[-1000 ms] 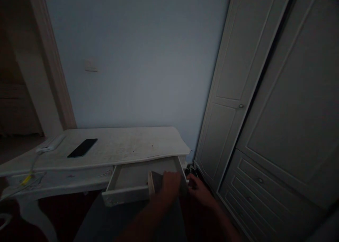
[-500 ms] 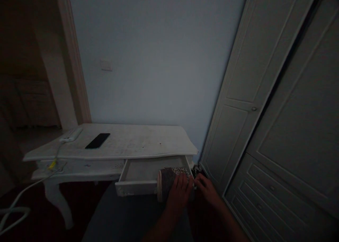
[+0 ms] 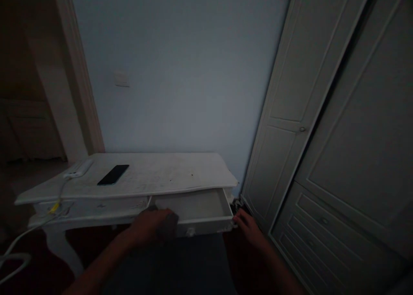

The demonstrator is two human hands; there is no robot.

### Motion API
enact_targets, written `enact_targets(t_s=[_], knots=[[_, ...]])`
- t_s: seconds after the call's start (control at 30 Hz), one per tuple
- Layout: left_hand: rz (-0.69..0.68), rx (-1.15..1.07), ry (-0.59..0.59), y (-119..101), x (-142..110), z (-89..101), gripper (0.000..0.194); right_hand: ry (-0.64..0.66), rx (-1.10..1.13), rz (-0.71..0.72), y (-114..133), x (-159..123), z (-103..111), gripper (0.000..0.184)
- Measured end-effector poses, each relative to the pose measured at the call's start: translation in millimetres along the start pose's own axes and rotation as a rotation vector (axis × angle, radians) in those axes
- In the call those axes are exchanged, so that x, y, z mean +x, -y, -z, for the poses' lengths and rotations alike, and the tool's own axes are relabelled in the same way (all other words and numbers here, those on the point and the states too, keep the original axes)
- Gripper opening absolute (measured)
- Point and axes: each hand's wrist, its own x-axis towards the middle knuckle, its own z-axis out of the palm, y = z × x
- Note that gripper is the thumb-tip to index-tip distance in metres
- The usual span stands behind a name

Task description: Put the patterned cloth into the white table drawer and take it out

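Observation:
A white drawer [image 3: 206,226] stands pulled out of a white table [image 3: 161,170], its inside bare where I can see it. At the drawer's left front corner, my left hand [image 3: 149,227] is closed round a dark grey cloth [image 3: 167,227], which covers that end of the front panel. The hand is slightly blurred. On the opposite side, my right hand [image 3: 249,228] grips the drawer's right front corner, fingertips bent against the edge. A small knob [image 3: 190,232] shows on the drawer front between the hands.
A dark phone [image 3: 113,175] and a white power strip [image 3: 78,169] lie on the table's left part. A white cable [image 3: 19,241] with a yellow band hangs off that side. A grey wardrobe [image 3: 284,157] stands close on the right.
My left hand has carried the cloth from the drawer's right front corner across to its left front corner. My right hand stays at the right corner. The view has shifted slightly.

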Motion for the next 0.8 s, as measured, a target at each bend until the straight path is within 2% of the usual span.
enact_targets(t_s=[0.07, 0.17, 0.27, 0.37, 0.43, 0.53, 0.67, 0.73, 0.8], knots=[[0.04, 0.165, -0.144, -1, -10, -23.6, 0.086, 0.003, 0.004, -0.004, 0, 0, 0, 0.047], [0.088, 0.363, -0.373, -10, -16, -76.5, 0.083, 0.005, -0.002, -0.016, -1, 0, 0, 0.048], [0.093, 0.369, -0.495, -6, -17, -126.5, 0.078, 0.005, 0.008, -0.02, -3, 0, -1, 0.048], [0.096, 0.392, -0.589, 11, -18, -151.2, 0.06, -0.011, 0.007, -0.01, -4, 0, -2, 0.048], [0.078, 0.424, -0.596, 22, -21, -150.3, 0.06, -0.017, -0.002, 0.002, -3, 0, -2, 0.048], [0.078, 0.46, -0.562, 30, -26, -130.6, 0.066, -0.003, -0.005, 0.003, 0, -1, -1, 0.049], [0.124, 0.456, -0.515, 22, -24, -102.3, 0.073, 0.008, 0.013, 0.0, 6, -1, 0, 0.047], [0.105, 0.454, -0.494, 14, -20, -99.3, 0.068, -0.002, 0.013, -0.001, 8, -1, -1, 0.047], [0.061, 0.451, -0.52, 8, -14, -105.2, 0.063, -0.008, 0.013, -0.005, 7, -1, -2, 0.047]])
